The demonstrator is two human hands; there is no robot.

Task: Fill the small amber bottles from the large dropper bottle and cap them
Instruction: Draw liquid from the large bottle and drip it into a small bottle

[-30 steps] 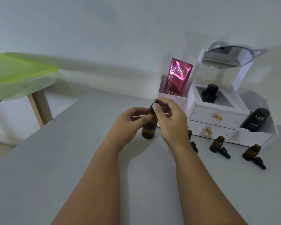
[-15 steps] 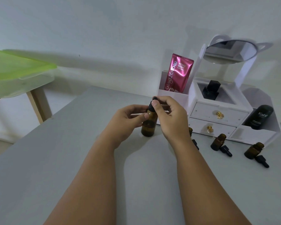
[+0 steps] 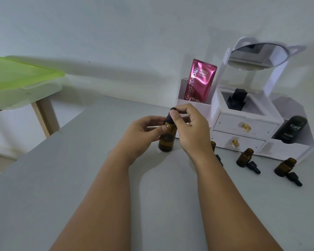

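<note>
Head view: left hand grips the large amber glass dropper bottle in front of the white drawer organiser, right hand pinches its black dropper cap; small amber bottles alongside stand uncapped, seemingly unfilled

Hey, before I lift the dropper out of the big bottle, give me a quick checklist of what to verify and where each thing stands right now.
1. Large dropper bottle steadied: ok, the left hand grips its body and it is upright.
2. Dropper cap held: ok, the right hand pinches it.
3. Cap unscrewed: cannot tell.
4. Small amber bottles open and upright: ok for two; the third bottle is mostly hidden behind the right wrist, cannot tell.
5. Black caps at hand: ok, they lie on the table beside their bottles.
6. Liquid level in the large bottle: cannot tell, the glass is dark.
</note>
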